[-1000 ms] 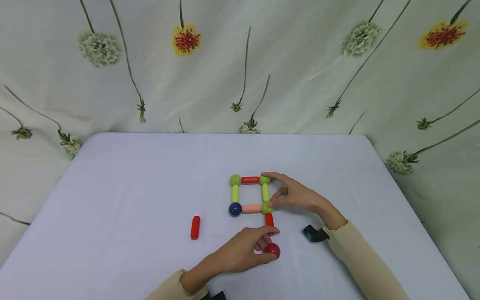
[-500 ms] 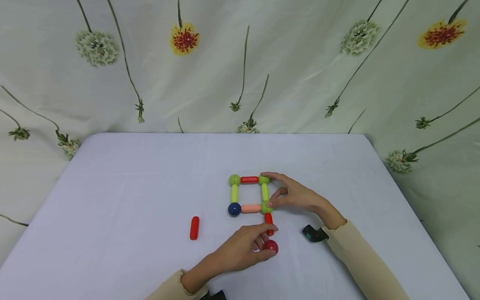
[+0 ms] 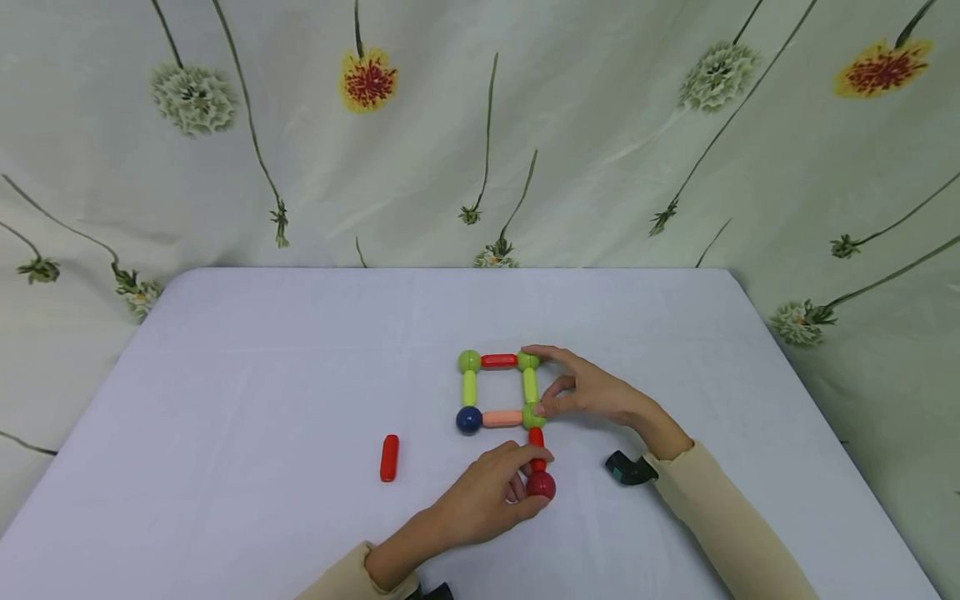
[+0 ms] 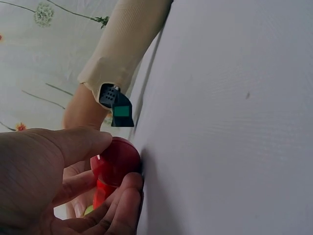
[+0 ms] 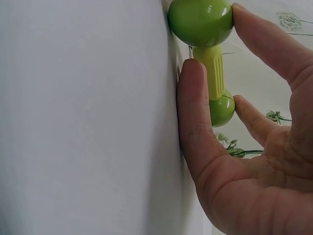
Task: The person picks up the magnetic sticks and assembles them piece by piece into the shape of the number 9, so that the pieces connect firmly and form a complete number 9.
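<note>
My left hand (image 3: pixel 483 490) grips a shiny red ball (image 3: pixel 542 487) between thumb and fingers, low over the table. Its index finger lies over a red stick (image 3: pixel 536 438), and the ball meets that stick's near end. The stick runs from the near-right corner of a magnetic ball-and-stick square. My right hand (image 3: pixel 596 395) steadies the square's right side: fingertips rest at the green balls (image 5: pixel 200 22) at both ends of a yellow-green stick (image 5: pixel 211 73). A navy ball (image 3: pixel 469 420), a peach stick (image 3: pixel 502 418), another green ball (image 3: pixel 469 361) and a red stick (image 3: pixel 499 361) make up the rest.
A loose red stick (image 3: pixel 389 458) lies left of the square. A black wrist camera (image 3: pixel 630 468) sits at the right cuff. The white-covered table (image 3: pixel 262 375) ends at a flower-printed cloth (image 3: pixel 600 150) behind.
My left hand has moved slightly away from me and brought the red ball up to the near end of the red stick. My right hand and the square have stayed in place.
</note>
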`<state>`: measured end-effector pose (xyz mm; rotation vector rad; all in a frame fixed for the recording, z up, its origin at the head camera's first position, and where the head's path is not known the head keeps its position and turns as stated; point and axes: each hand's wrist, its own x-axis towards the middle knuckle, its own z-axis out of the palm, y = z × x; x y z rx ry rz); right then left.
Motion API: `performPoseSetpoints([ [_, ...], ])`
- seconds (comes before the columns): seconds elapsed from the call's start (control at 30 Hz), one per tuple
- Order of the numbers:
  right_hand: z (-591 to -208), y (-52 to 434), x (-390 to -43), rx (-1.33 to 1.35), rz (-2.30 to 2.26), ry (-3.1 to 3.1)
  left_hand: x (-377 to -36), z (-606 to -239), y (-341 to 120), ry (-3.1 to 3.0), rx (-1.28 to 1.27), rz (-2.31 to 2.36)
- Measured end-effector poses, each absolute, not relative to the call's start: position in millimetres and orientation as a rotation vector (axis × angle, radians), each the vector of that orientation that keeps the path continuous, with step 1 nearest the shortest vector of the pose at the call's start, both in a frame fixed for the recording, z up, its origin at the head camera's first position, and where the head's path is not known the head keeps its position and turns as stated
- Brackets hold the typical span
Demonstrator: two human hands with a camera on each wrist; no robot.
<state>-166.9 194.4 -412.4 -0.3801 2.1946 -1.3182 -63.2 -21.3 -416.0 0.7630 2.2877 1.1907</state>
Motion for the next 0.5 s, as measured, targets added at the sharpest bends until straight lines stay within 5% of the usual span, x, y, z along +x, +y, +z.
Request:
performPoseSetpoints([
  [0.5, -414.8, 195.0, -168.6, -0.371, -1.342, 2.163, -63.6, -411.9, -26.3, 2.321, 0.788, 1.13],
])
